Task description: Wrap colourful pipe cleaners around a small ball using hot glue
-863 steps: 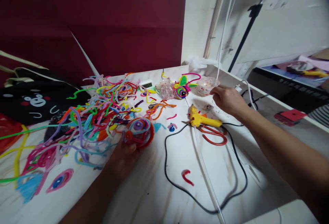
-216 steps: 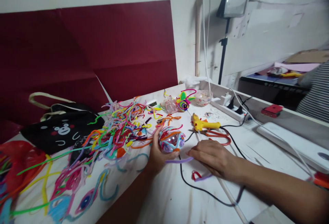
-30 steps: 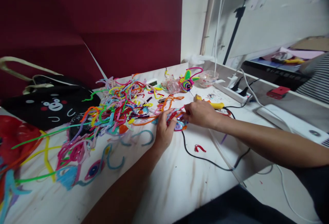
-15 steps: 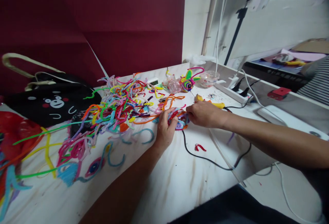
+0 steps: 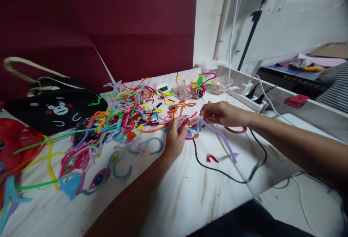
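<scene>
The round craft piece rests on the tabletop in the middle of the view, near the edge of a heap of fuzzy stems. The left hand grips it from its left side, with the thumb across the front and the other fingers over the top. The right hand hangs just beyond and to the right of it, fingers curled; whether they close on anything cannot be told (a speck of yellow shows between them, too small to name surely).

The piece looks well along: coloured strands already cover much of what shows, with ringed, eye-like shapes on the front. One part seems unfinished. A lavender stem runs from its top and trails off to the right, its far end loose, so that strand appears not yet laid down. How the far side stands is hidden.

Toward the back, a bright figure with green ears and an eye of coloured rings looks more complete. Plenty of material lies unused: the heap itself, a bent red piece and a curled blue strand. An orange-red looped handle shows below the right hand.
</scene>
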Action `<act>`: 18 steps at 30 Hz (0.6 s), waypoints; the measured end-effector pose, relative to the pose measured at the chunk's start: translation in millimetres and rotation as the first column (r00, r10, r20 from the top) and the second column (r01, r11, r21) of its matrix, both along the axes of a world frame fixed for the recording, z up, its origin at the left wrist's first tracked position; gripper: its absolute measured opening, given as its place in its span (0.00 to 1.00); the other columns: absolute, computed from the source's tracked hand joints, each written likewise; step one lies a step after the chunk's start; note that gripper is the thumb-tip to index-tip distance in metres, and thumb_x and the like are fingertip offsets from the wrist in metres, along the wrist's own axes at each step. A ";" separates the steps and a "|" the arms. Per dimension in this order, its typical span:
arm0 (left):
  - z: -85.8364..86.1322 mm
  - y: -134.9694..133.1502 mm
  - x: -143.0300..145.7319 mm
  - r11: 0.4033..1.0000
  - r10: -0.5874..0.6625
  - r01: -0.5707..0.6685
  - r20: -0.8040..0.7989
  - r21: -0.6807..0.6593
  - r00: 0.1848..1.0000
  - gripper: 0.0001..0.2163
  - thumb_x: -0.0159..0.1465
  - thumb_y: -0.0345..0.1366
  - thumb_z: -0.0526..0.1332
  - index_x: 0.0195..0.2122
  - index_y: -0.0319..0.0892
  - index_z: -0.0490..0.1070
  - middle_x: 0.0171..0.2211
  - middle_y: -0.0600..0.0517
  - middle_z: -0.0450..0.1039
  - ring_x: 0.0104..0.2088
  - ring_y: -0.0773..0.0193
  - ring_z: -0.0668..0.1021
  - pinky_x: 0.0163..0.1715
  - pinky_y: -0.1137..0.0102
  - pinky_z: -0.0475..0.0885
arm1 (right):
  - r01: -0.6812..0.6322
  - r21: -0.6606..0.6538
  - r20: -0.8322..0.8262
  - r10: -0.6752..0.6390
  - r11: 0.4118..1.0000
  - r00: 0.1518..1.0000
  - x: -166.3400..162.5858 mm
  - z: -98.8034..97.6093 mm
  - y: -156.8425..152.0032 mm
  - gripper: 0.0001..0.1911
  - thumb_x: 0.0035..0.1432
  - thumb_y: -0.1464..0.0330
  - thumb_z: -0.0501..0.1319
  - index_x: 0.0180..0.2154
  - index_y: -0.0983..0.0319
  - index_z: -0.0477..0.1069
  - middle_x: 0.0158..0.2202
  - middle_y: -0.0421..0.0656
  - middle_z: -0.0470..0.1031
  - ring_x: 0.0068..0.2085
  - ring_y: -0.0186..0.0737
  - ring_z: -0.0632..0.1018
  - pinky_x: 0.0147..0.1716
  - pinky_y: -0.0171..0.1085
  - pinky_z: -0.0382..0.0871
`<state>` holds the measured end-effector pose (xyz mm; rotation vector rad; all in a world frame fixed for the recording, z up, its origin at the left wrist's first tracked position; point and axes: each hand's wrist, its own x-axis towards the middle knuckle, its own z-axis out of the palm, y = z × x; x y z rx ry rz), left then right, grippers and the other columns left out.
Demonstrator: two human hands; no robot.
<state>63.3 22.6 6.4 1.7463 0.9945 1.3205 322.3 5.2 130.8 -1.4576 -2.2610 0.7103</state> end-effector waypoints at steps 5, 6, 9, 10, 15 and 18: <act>-0.5 -0.7 -0.8 1.000 0.010 -0.010 -0.004 0.002 1.000 0.14 0.75 0.39 0.67 0.61 0.49 0.80 0.63 0.44 0.87 0.69 0.46 0.84 0.75 0.49 0.76 | -0.264 0.211 -0.065 0.283 0.941 0.957 15.6 -14.4 -0.1 0.14 0.80 0.69 0.62 0.54 0.62 0.88 0.46 0.52 0.93 0.44 0.42 0.90 0.47 0.39 0.82; -0.5 -0.7 -1.2 1.000 0.010 -0.010 -0.004 0.003 1.000 0.14 0.75 0.39 0.67 0.60 0.49 0.81 0.62 0.44 0.87 0.69 0.46 0.84 0.75 0.49 0.76 | -0.314 0.264 -0.045 0.337 0.912 0.941 16.3 -15.3 0.6 0.15 0.82 0.69 0.61 0.54 0.63 0.89 0.47 0.54 0.93 0.46 0.43 0.90 0.48 0.40 0.82; -0.1 -0.7 -3.3 1.000 -0.006 0.006 -0.004 0.001 1.000 0.14 0.75 0.39 0.68 0.60 0.50 0.80 0.62 0.45 0.87 0.69 0.46 0.84 0.75 0.49 0.76 | -0.387 0.371 0.032 0.405 0.844 0.914 16.3 -19.6 3.4 0.18 0.85 0.71 0.59 0.55 0.62 0.90 0.48 0.55 0.93 0.47 0.44 0.90 0.49 0.42 0.83; 0.2 -0.7 -4.0 1.000 -0.012 0.012 -0.003 -0.005 1.000 0.14 0.75 0.39 0.68 0.60 0.50 0.80 0.62 0.45 0.87 0.69 0.46 0.84 0.75 0.49 0.76 | -0.395 0.393 0.055 0.407 0.830 0.912 16.1 -22.0 4.5 0.18 0.85 0.71 0.59 0.55 0.61 0.90 0.47 0.55 0.93 0.46 0.45 0.90 0.49 0.42 0.83; 1.2 -1.2 -6.0 0.999 -0.019 0.019 -0.001 -0.042 1.000 0.14 0.75 0.39 0.68 0.61 0.51 0.80 0.64 0.45 0.86 0.70 0.45 0.84 0.76 0.47 0.76 | -0.420 0.544 0.157 0.404 0.726 0.901 15.5 -40.6 7.5 0.18 0.87 0.71 0.58 0.56 0.63 0.89 0.45 0.54 0.92 0.44 0.46 0.90 0.45 0.42 0.84; 0.7 -1.5 -5.7 0.999 -0.015 0.015 0.000 -0.052 1.000 0.15 0.75 0.39 0.68 0.61 0.51 0.80 0.64 0.44 0.86 0.70 0.44 0.84 0.76 0.46 0.76 | -0.410 0.606 0.202 0.366 0.681 0.908 14.1 -50.7 7.5 0.20 0.88 0.71 0.56 0.56 0.62 0.88 0.44 0.52 0.91 0.43 0.45 0.89 0.43 0.41 0.82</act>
